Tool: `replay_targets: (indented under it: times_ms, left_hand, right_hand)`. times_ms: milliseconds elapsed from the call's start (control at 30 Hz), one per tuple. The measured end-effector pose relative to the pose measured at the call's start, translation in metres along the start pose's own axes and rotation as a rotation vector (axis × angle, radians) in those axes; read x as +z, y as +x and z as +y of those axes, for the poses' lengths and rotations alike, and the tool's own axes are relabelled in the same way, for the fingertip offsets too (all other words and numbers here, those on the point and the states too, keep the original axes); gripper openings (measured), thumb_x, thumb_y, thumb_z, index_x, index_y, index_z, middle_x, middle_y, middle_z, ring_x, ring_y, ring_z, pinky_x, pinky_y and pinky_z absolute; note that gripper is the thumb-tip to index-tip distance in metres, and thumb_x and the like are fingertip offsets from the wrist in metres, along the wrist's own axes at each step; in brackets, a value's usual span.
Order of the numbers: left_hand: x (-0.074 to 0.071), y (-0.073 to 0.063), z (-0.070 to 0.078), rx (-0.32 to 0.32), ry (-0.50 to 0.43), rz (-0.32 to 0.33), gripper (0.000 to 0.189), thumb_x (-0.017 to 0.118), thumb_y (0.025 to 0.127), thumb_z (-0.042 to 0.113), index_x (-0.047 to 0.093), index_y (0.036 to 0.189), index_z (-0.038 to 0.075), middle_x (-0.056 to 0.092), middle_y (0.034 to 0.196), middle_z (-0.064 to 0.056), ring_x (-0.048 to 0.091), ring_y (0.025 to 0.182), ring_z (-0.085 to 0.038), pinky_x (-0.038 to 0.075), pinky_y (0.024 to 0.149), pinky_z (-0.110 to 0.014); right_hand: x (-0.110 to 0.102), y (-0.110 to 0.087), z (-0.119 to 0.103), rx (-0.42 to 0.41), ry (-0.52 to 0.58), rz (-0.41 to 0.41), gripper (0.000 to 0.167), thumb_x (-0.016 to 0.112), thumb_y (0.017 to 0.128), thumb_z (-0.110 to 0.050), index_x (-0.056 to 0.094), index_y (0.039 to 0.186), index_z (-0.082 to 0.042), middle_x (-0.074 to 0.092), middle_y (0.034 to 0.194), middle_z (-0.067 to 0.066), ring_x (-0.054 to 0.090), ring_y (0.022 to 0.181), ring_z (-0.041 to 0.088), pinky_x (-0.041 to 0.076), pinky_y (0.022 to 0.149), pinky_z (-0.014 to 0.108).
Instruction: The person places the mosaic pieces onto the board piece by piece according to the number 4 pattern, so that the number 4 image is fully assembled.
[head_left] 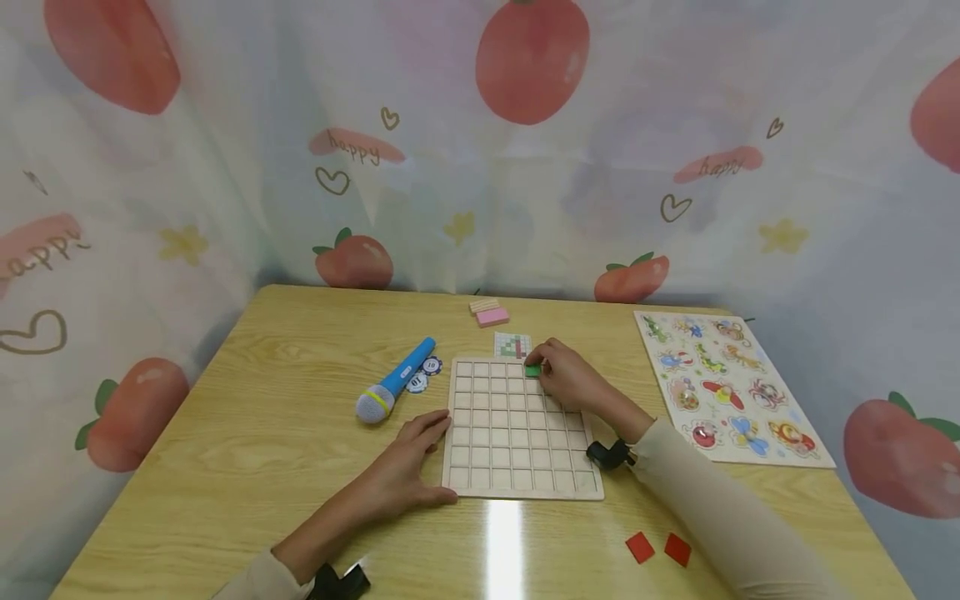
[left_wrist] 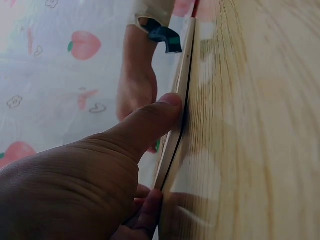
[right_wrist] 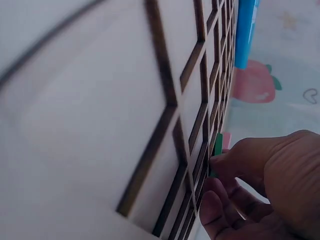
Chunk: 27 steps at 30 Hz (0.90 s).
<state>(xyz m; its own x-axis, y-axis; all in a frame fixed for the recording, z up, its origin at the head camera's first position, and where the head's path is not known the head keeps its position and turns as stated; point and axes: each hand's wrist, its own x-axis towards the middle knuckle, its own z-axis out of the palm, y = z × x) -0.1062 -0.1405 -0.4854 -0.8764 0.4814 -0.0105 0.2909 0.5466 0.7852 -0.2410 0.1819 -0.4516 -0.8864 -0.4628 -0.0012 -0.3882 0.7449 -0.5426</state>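
Observation:
A pale wooden grid board (head_left: 498, 414) lies flat on the table. My left hand (head_left: 405, 467) is spread at its near left corner, fingers touching the left edge and thumb (left_wrist: 171, 100) on the front edge. At the far edge, my right hand (head_left: 570, 375) pinches a green square tile (head_left: 532, 370) between thumb and fingers. In the right wrist view the green tile (right_wrist: 218, 146) stands on edge at the grid's far cells, partly hidden by the fingertips. A small pattern card (head_left: 513, 345) with coloured squares lies just behind the board.
Left of the board are a blue toy microphone (head_left: 395, 382) and two round number tokens (head_left: 417, 382). Pink and wooden blocks (head_left: 492, 317) lie at the back. A picture puzzle board (head_left: 731, 383) is at right. Two red tiles (head_left: 640, 547) lie near my right forearm.

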Motion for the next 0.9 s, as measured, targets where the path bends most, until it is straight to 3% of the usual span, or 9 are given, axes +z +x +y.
replay_targets:
  times_ms: [167,400,667,800,900]
  left_hand:
    - [0.000,-0.002,0.001,-0.020,0.011,0.001,0.109,0.096,0.080,0.030,0.035,0.165,0.001,0.029,0.174,-0.009,0.041,0.154,-0.026,0.051,0.115,-0.034]
    - [-0.003,0.000,0.003,-0.035,0.021,-0.012,0.108,0.096,0.081,0.030,0.035,0.166,0.003,0.029,0.174,-0.007,0.044,0.153,-0.024,0.052,0.115,-0.034]
    - [-0.006,0.002,0.001,-0.025,0.002,-0.008,0.107,0.095,0.081,0.032,0.036,0.165,0.000,0.030,0.174,-0.010,0.043,0.154,-0.027,0.051,0.115,-0.037]
    - [-0.005,0.002,0.001,-0.022,-0.014,-0.006,0.107,0.095,0.081,0.032,0.036,0.165,0.000,0.030,0.174,-0.010,0.043,0.153,-0.027,0.051,0.115,-0.038]
    - [-0.002,0.002,0.000,-0.027,-0.018,-0.009,0.108,0.095,0.081,0.033,0.035,0.165,0.001,0.030,0.174,-0.009,0.047,0.150,-0.026,0.052,0.114,-0.038]
  right_hand:
    - [0.000,0.007,0.000,-0.010,-0.004,-0.023,0.026,0.056,0.102,0.002,0.069,0.123,-0.005,0.062,0.126,0.015,0.063,0.103,0.025,0.056,0.091,0.043]
    - [-0.006,0.014,-0.004,0.046,0.022,-0.058,0.023,0.061,0.102,0.000,0.070,0.122,-0.007,0.062,0.123,0.012,0.062,0.103,0.026,0.054,0.089,0.044]
    - [-0.006,0.018,-0.004,0.032,0.042,-0.035,0.018,0.067,0.102,-0.003,0.072,0.119,-0.006,0.064,0.118,0.014,0.063,0.103,0.027,0.055,0.091,0.045]
    - [-0.013,0.010,-0.002,0.013,0.036,-0.010,0.026,0.064,0.105,-0.005,0.070,0.130,-0.004,0.064,0.124,0.016,0.066,0.109,0.029,0.057,0.094,0.048]
    - [-0.029,-0.011,-0.002,0.000,0.035,0.051,0.033,0.059,0.107,-0.004,0.066,0.139,-0.004,0.064,0.128,0.019,0.066,0.111,0.033,0.058,0.095,0.051]
